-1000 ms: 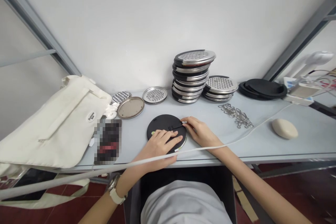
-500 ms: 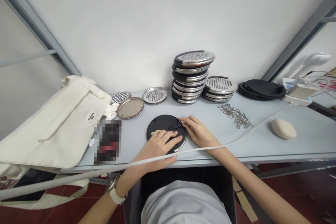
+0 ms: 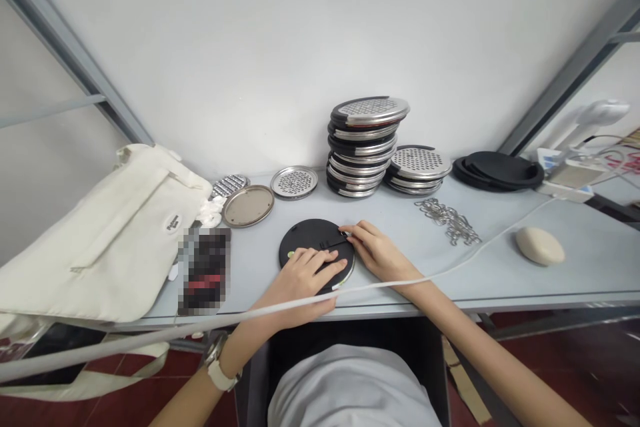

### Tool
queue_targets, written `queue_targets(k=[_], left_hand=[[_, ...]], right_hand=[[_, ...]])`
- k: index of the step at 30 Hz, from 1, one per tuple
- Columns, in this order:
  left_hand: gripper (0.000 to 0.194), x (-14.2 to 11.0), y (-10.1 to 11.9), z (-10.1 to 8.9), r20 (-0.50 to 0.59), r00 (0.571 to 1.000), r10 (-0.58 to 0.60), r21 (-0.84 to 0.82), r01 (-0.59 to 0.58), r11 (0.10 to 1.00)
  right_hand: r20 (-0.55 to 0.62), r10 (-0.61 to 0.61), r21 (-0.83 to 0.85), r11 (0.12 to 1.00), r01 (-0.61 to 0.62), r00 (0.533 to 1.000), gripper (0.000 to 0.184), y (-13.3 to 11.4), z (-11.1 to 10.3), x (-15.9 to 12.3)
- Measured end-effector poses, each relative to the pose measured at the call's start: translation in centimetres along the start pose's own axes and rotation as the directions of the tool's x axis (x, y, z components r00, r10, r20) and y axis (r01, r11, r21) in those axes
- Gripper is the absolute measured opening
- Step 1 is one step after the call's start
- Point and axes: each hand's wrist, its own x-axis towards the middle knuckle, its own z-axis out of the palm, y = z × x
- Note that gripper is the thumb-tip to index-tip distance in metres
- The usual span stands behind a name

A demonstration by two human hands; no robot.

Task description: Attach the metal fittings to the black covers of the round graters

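A round black disc (image 3: 303,235) lies on the table in front of me, with a straight slot running to its right edge. Resting flat on its near half is my left hand (image 3: 311,273), fingers stretched out and covering part of it. My right hand (image 3: 373,250) is at the disc's right edge, thumb and forefinger pinched on a small metal clip (image 3: 343,233) at the slot's end. The fingers partly hide that clip. To the right lies a heap of similar-looking metal clips (image 3: 450,221).
Behind the disc rise a tall stack of round graters (image 3: 363,160) and a lower stack (image 3: 420,163). Black round covers (image 3: 500,170) and a beige oval object (image 3: 540,245) lie right. Loose metal discs (image 3: 249,205) and a cream bag (image 3: 115,240) sit left. A white cable (image 3: 300,301) crosses the foreground.
My right fingertips have shifted slightly left at the slot's end, still pinched. My left hand stays flat on the disc, which has not visibly moved on the table.
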Motion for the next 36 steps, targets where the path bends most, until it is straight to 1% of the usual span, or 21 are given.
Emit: queue_targets(k=[6, 15, 19, 25, 36], left_hand=[[0.048, 0.06, 0.10, -0.24, -0.001, 1.000, 0.007, 0.002, -0.007, 1.000], [0.048, 0.04, 0.02, -0.07, -0.016, 1.000, 0.008, 0.002, -0.008, 1.000], [0.048, 0.05, 0.06, -0.21, -0.002, 1.000, 0.010, -0.008, -0.010, 1.000], [0.046, 0.03, 0.04, -0.13, -0.019, 1.000, 0.013, -0.011, -0.013, 1.000], [0.047, 0.03, 0.06, -0.20, -0.005, 1.000, 0.008, -0.027, -0.009, 1.000]], right_hand=[[-0.002, 0.025, -0.010, 1.000, -0.025, 1.000, 0.026, 0.02, -0.04, 0.02], [-0.022, 0.016, 0.033, 0.999, -0.015, 1.000, 0.025, -0.14, -0.19, 0.03], [-0.021, 0.009, 0.036, 0.999, -0.008, 1.000, 0.025, -0.09, -0.15, 0.04], [-0.025, -0.007, 0.035, 0.999, 0.008, 1.000, 0.025, 0.05, -0.12, 0.03], [-0.030, 0.014, 0.043, 0.999, -0.013, 0.999, 0.023, 0.36, 0.21, -0.13]])
